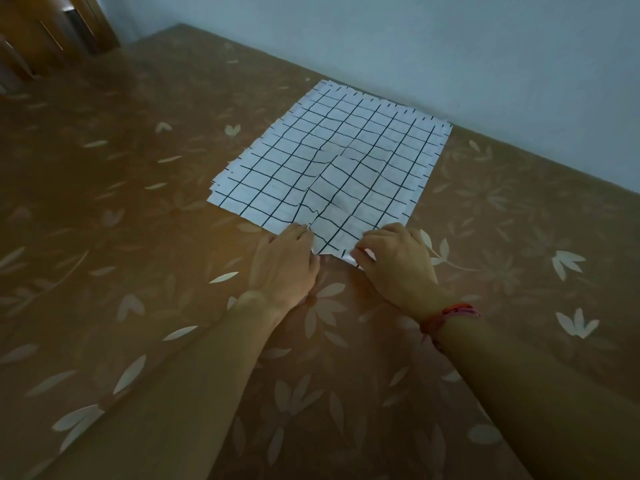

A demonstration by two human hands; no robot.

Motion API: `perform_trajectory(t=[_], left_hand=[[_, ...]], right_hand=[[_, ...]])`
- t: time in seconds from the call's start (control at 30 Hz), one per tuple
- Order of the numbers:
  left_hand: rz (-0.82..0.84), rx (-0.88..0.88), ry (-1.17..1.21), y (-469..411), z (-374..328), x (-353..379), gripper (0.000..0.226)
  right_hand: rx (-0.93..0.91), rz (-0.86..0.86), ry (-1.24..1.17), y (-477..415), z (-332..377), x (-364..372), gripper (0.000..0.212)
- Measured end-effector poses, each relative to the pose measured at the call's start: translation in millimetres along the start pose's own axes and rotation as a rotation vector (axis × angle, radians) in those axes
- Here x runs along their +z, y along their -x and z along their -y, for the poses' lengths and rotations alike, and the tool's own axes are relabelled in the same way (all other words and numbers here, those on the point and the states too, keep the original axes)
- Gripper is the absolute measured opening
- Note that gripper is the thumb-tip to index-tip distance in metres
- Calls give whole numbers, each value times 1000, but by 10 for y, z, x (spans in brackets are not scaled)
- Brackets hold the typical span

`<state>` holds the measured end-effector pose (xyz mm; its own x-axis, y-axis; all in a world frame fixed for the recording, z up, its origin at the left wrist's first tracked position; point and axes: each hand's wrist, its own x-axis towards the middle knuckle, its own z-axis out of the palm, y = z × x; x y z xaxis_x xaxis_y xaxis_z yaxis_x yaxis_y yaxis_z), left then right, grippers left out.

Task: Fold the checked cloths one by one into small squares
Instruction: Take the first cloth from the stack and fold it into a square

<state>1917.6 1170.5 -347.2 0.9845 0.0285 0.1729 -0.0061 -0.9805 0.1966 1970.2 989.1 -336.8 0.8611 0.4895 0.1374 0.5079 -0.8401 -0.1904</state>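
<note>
Brown floral-patterned bedspread (138, 237), pale blue wall (450, 46) behind it, dark wooden furniture (52, 29) at far left corner

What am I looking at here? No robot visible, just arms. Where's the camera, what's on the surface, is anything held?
No machine: a person works with bare hands. The single picture comes from a wide-angle camera worn on the head, looking forward and down, so the arms enter from below. A flat pile of checked cloths lies on a brown flowered cover, near a pale wall. Both hands are at its near edge. The right hand, with a red wristband, pinches the top cloth at its near corner. The left hand has fingers on the same edge; whether it grips is unclear. A ridge rises in the top cloth.
</note>
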Motion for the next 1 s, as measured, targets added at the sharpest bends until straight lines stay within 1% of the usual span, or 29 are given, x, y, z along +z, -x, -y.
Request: perform_trajectory(t=[0.07,0.13,0.17,0.27,0.33,0.4,0.47,0.5,0.57,0.63,0.7,0.8,0.87,0.93,1.0], left_hand=[[-36,-10,-13,54,17,-91,22],[-52,-33,-25,103,37,-190,18],[-49,-41,-26,134,41,-237,21],[27,-27,-18,262,11,-403,46],[43,-18,-18,357,-25,-532,48],[45,-53,11,439,-22,-632,44],[85,-91,31,539,0,-694,33],[102,-108,36,602,4,-732,26],[112,-157,64,750,-37,-845,21],[104,-184,73,901,-106,-977,22],[100,-173,60,1055,-169,-1097,21],[114,-152,51,1295,-256,-1242,21],[129,-153,74,1461,-313,-1328,21],[129,-166,82,1624,-355,-1438,21],[108,-159,84,1780,-396,-1564,22]], right_hand=[[11,-38,-112,55,30,-71,22],[17,-29,-189,127,51,-156,22],[10,-16,-218,175,60,-202,22],[-30,22,-308,354,89,-359,21],[-37,59,-354,491,118,-493,20],[-62,68,-370,642,142,-625,19],[-80,70,-357,807,150,-737,18],[-77,71,-354,894,148,-779,18],[-52,77,-359,1060,150,-845,19],[-2,85,-350,1210,161,-892,23],[33,87,-345,1369,192,-955,32],[38,105,-267,1626,301,-1103,57],[85,157,-229,1791,357,-1156,67],[116,153,-205,1936,386,-1154,63],[168,102,-232,2034,402,-1156,44]])
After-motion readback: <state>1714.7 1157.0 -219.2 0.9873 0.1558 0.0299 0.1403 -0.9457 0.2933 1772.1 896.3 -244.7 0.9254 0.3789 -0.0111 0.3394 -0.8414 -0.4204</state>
